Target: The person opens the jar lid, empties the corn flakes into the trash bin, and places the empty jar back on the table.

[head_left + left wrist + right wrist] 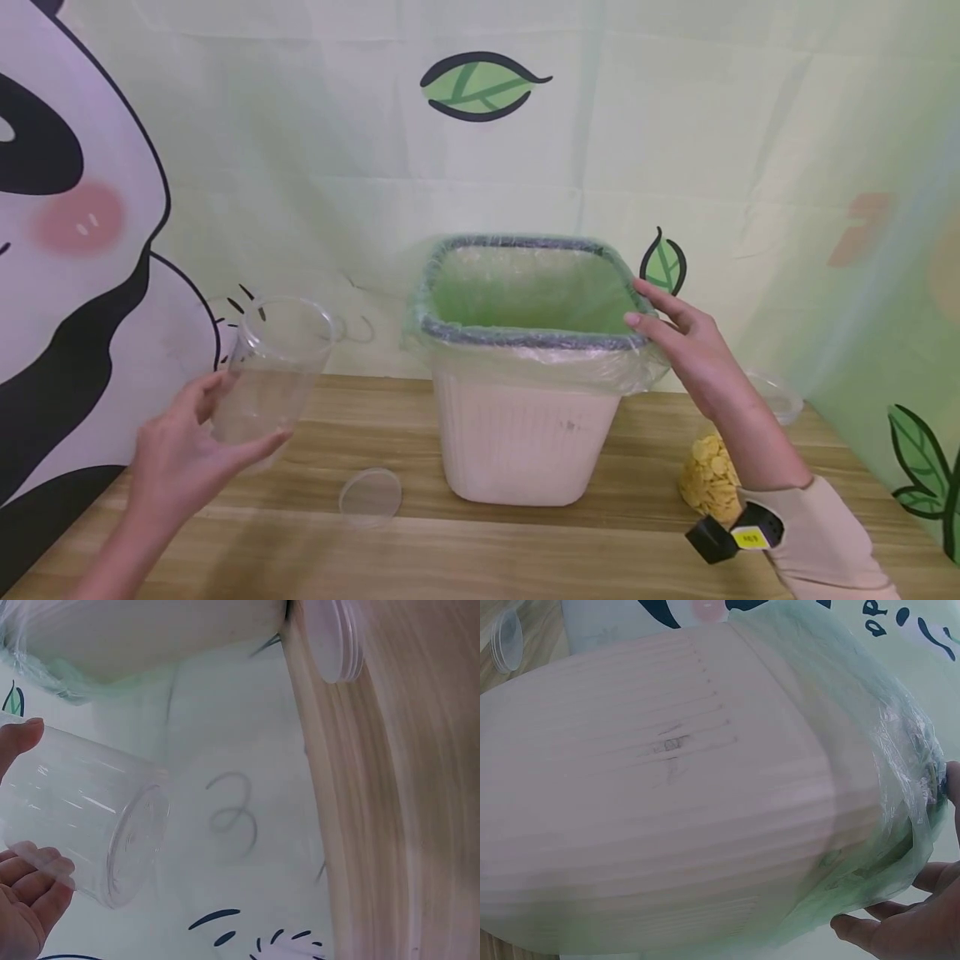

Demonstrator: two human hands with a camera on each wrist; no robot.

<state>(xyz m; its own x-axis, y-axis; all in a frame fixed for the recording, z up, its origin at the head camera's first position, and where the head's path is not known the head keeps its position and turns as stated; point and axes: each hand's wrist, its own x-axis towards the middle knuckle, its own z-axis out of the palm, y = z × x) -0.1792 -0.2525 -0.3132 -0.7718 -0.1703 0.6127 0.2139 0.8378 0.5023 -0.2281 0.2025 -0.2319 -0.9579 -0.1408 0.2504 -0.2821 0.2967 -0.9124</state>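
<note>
On the left we see a round, clear lid (371, 493) lying flat between the left hand (183, 454) and a pale ribbed bin (517, 442), which stands upright between both hands. A translucent green liner (540, 367) is folded over its rim. Farther right, yellow chips (708, 475) sit beside the right forearm, which partly hides them; behind it shows a clear, round rim (789, 408), and we cannot tell whether the two belong together. A black device (712, 540) sits by the beige sleeve (828, 542).

Below, we see a wood-grain tabletop (405, 567); behind, a pale green backdrop (330, 150) bears a printed panda (142, 325) at left and leaves rightward.

The left hand holds a clear cup (273, 387), thumb and fingers bent round its side, mouth up, tilted, raised left of the bin. The right hand (693, 350) rests relaxed fingers on the bin's lined right rim.
</note>
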